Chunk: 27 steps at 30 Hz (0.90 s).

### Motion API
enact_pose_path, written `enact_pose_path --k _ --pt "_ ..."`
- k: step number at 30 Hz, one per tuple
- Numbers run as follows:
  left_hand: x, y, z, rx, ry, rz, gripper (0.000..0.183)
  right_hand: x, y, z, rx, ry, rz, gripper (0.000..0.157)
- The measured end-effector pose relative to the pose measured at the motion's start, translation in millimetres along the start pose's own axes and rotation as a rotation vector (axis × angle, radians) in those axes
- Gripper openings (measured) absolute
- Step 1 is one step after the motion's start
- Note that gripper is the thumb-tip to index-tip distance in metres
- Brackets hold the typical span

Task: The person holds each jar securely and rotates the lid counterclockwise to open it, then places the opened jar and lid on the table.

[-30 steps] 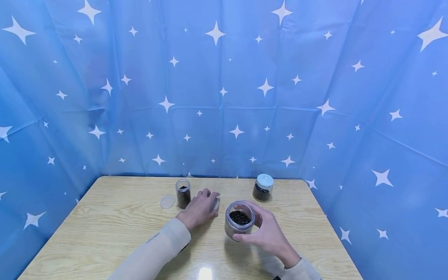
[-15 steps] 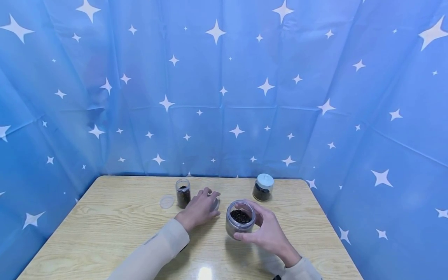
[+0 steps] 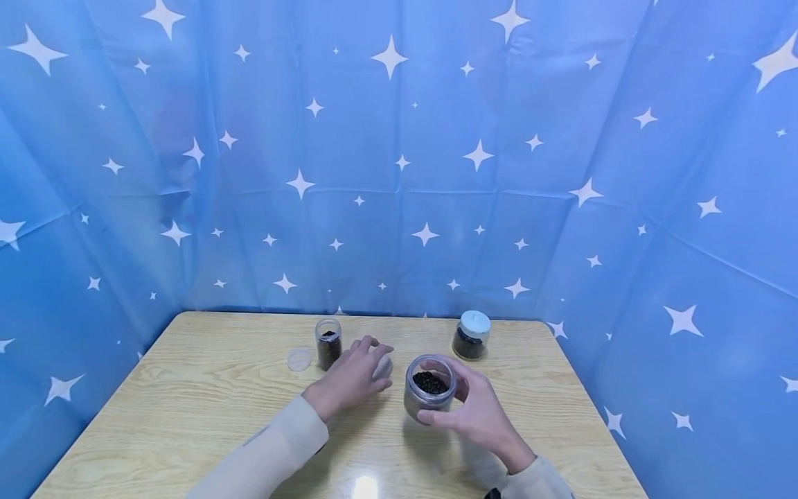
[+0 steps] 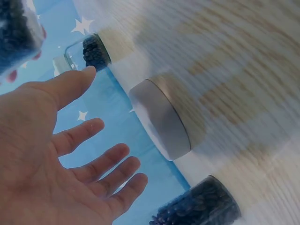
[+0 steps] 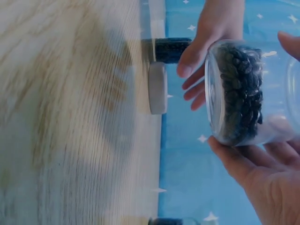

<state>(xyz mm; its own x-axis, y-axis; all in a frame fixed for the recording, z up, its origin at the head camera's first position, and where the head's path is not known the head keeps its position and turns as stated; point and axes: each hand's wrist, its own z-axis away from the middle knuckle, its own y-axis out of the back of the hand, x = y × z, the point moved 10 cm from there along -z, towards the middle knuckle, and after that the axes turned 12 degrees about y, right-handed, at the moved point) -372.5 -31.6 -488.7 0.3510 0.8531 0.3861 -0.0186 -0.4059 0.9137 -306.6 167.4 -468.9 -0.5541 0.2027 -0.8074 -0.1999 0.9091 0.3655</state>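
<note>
My right hand (image 3: 476,409) grips a wide clear jar (image 3: 429,398), uncapped, partly filled with dark beans (image 5: 241,91) that look like coffee beans. In the right wrist view the jar is off the table, with fingers under and round its side. My left hand (image 3: 355,378) is held over the table with its fingers spread and nothing in them. Just beyond its fingertips in the left wrist view, a round white lid (image 4: 159,119) lies on the table, apart from the hand. The left hand partly hides this lid in the head view.
A narrower uncapped jar (image 3: 328,344) of dark beans stands left of the left hand, beside a flat translucent disc (image 3: 300,359). Farther back on the right is a jar (image 3: 471,336) with a pale blue lid. A starry blue curtain (image 3: 374,138) hangs behind the wooden table (image 3: 187,416).
My left hand has drawn back slightly toward me and away from the white lid, so more of the lid shows. The right hand and its jar are almost still.
</note>
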Motion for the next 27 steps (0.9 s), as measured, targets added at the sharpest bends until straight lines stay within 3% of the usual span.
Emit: enact_pose_path --k 14,27 --pt "2.9 15.6 21.8 0.041 -0.052 -0.011 0.061 13.6 0.7 -4.0 0.013 -0.046 0.033 0.086" --pt "11.4 43.8 48.3 0.131 -0.109 -0.033 0.058 18.9 -2.6 -13.1 0.016 -0.066 0.029 0.085"
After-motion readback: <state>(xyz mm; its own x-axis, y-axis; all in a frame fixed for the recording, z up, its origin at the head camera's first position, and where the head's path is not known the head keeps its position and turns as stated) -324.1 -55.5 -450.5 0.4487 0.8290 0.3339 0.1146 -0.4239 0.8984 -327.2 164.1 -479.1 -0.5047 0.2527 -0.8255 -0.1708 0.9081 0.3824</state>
